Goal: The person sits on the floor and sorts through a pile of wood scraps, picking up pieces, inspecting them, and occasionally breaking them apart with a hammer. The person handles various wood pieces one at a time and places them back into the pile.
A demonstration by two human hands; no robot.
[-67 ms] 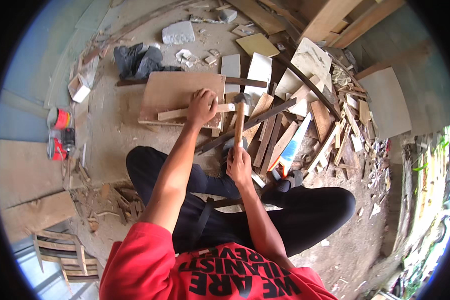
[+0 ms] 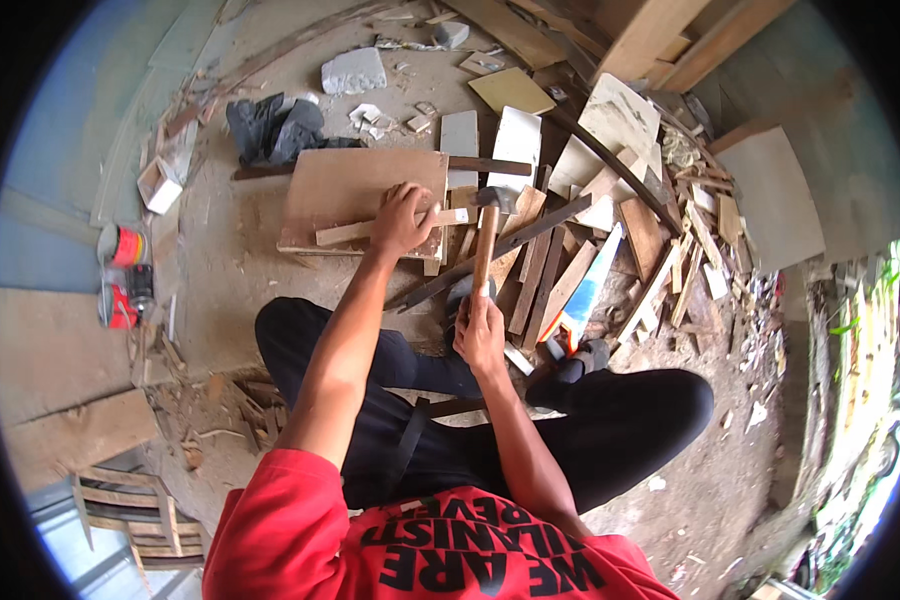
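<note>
My right hand [image 2: 479, 333] is closed round the wooden handle of a claw hammer [image 2: 486, 240]. The hammer stands out away from me, its dark metal head just beyond the right end of a pale wooden strip [image 2: 345, 233]. My left hand [image 2: 404, 220] presses that strip against a low brown board [image 2: 340, 180], fingers curled over it. Beyond the board's right edge sticks the strip's far end. Whether a nail is in the strip cannot be made out.
Offcuts and planks [image 2: 550, 270] lie heaped on the right, with a handsaw [image 2: 592, 285] with a blue-and-white blade among them. Red cans [image 2: 122, 245] stand at the left wall. A black plastic bag [image 2: 275, 128] and a pale block [image 2: 354, 72] lie beyond the board.
The hammer's head has swung slightly to the right and turned, showing more of its side. My left hand stays on the strip, its fingers shifting a little.
</note>
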